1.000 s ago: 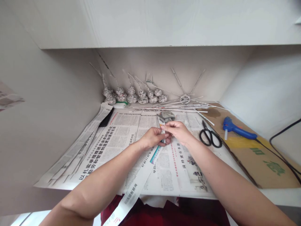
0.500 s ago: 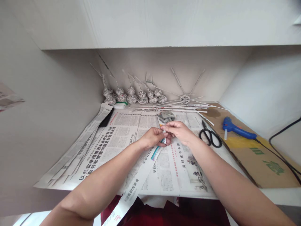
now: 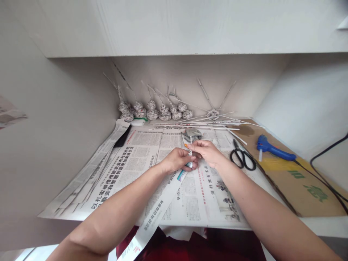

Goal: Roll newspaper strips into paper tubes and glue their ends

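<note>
A long newspaper strip point(image 3: 156, 214) runs from my fingers down over the table's front edge toward my lap. Its upper end is rolled into a thin white paper tube whose tip sticks up above my fingers. My left hand point(image 3: 178, 160) pinches the strip where it meets the roll. Close beside it, my right hand point(image 3: 205, 150) pinches the rolled tube between thumb and fingers. The two hands nearly touch. Just behind them lies a crumpled grey cloth point(image 3: 192, 135), partly covered by the fingers.
Newspaper sheets point(image 3: 130, 170) cover the table. Black scissors point(image 3: 243, 156) and a blue glue gun point(image 3: 274, 149) on cardboard point(image 3: 312, 192) lie right. Paper tubes point(image 3: 190, 126) and several woven gourd shapes point(image 3: 152, 112) line the back. Cut strips point(image 3: 89, 181) are stacked left.
More of the strip has wound into the tube; its coloured patch has drawn nearer my fingers. The tube's tip stands slightly higher. Both hands stay in nearly the same place.
</note>
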Demonstrator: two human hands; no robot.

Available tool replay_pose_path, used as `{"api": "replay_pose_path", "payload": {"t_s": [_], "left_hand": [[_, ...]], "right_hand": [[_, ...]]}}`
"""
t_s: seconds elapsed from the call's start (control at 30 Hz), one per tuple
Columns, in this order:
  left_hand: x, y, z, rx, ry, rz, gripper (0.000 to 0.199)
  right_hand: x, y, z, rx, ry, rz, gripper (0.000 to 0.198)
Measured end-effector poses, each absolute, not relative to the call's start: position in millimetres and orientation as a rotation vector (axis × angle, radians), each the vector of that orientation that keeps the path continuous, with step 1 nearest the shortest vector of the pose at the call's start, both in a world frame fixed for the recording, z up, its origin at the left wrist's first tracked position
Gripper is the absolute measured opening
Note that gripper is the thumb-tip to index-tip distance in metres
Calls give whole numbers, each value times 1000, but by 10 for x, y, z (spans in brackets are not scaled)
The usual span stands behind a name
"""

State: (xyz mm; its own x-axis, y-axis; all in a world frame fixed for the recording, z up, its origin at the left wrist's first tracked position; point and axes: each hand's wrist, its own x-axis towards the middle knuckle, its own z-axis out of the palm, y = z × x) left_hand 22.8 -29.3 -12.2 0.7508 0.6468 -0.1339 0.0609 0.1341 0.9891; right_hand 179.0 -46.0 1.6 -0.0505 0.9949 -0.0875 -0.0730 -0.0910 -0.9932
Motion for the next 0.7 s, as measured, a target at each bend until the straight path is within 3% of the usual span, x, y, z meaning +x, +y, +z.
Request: {"api": "replay_pose_path", "payload": {"t_s": [0.27,0.43,0.57,0.7], "left_hand": [[239,-308,-90,1363,640,482,45],[244,-312,-90,1364,662,471,44],[237,-313,-89,1347,656,491,46],[251,-326,-71,1338,668,462,45]], "right_hand": [[1811,-482,8,-1084,-1273,1553,31],[1808,-475,3,-1159,-1152,1452,30],[1820,-471,17,-1099,-1247,1548,33],[1829,-449,-1,-1163,-1153,1399,31]]}}
